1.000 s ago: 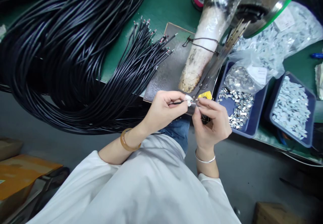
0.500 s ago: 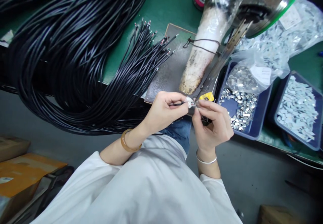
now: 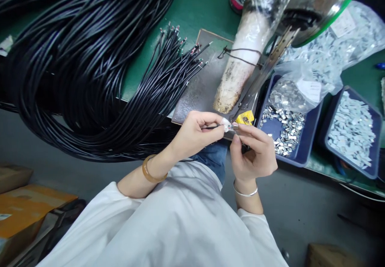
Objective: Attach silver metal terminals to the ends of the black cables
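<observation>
Cables (image 3: 69, 70), black and in a thick looped bundle, cover the left of the green table (image 3: 207, 2) and hang over its near edge, above an orange-covered box (image 3: 33, 202) at lower left. Their cut ends (image 3: 195, 50) fan out to the right, some over a dark flat plate (image 3: 192, 86). The left hand (image 3: 195, 132), its wrist in a tan bangle (image 3: 150, 170), pinches a single black cable (image 3: 210, 127) between thumb and fingers, with white wrapping (image 3: 224, 123) at the fingertips. The cable's end points right, into the small space between the two hands, in front of a white, string-tied wrapped form (image 3: 240, 64). Right of that end, the right hand (image 3: 252, 152) has its thumb and fingertips close together; what they grasp is too small to tell. A yellow piece (image 3: 245, 117) sits just beyond these fingers. Farther right, a blue tray (image 3: 311, 132) bears small shiny metal pieces (image 3: 290, 132) and a clear bag (image 3: 288, 92); beside it, a second blue tray (image 3: 329, 148) is heaped with pale pieces (image 3: 351, 130).
</observation>
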The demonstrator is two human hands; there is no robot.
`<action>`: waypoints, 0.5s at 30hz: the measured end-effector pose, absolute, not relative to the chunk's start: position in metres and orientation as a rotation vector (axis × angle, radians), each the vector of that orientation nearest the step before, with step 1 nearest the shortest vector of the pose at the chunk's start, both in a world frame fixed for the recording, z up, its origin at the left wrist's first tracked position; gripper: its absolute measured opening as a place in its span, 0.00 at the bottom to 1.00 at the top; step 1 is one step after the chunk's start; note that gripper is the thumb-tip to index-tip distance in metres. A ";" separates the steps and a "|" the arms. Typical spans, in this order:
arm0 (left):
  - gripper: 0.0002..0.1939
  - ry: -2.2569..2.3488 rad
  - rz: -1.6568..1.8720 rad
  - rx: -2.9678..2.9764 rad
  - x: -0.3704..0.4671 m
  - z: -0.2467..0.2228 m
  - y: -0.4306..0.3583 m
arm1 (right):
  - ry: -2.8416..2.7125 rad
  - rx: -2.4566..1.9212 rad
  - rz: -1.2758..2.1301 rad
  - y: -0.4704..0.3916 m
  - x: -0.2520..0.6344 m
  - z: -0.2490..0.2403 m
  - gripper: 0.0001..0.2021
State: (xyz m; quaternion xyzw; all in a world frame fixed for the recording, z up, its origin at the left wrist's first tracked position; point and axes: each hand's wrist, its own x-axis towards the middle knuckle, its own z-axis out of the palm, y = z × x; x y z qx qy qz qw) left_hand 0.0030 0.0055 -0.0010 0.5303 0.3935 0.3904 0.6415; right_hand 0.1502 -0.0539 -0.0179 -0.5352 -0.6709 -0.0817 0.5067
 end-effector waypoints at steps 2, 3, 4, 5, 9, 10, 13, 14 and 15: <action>0.05 0.881 0.882 1.170 0.004 -0.002 0.005 | -1.635 -1.303 -0.242 -0.055 0.150 -0.017 0.10; 0.05 0.876 0.886 1.145 0.004 -0.002 0.005 | -1.637 -1.317 -0.232 -0.055 0.151 -0.016 0.10; 0.05 0.871 0.896 1.120 0.004 -0.002 0.005 | -1.637 -1.334 -0.203 -0.054 0.151 -0.015 0.10; 0.05 0.865 0.908 1.099 0.005 -0.003 0.005 | -1.635 -1.349 -0.163 -0.054 0.151 -0.014 0.10; 0.06 0.868 0.955 1.116 0.007 -0.005 0.004 | -1.635 -1.370 -0.071 -0.051 0.153 -0.010 0.09; 0.06 0.885 0.959 1.139 0.007 -0.005 0.004 | -1.637 -1.374 -0.070 -0.050 0.153 -0.009 0.09; 0.06 0.930 0.972 1.204 0.007 -0.003 0.004 | -1.634 -1.374 -0.079 -0.047 0.151 -0.006 0.09; 0.06 0.933 0.987 1.223 0.007 -0.002 0.005 | -1.630 -1.368 -0.085 -0.046 0.151 -0.005 0.10; 0.06 0.931 1.009 1.239 0.006 -0.002 0.005 | -1.626 -1.360 -0.088 -0.046 0.150 -0.005 0.10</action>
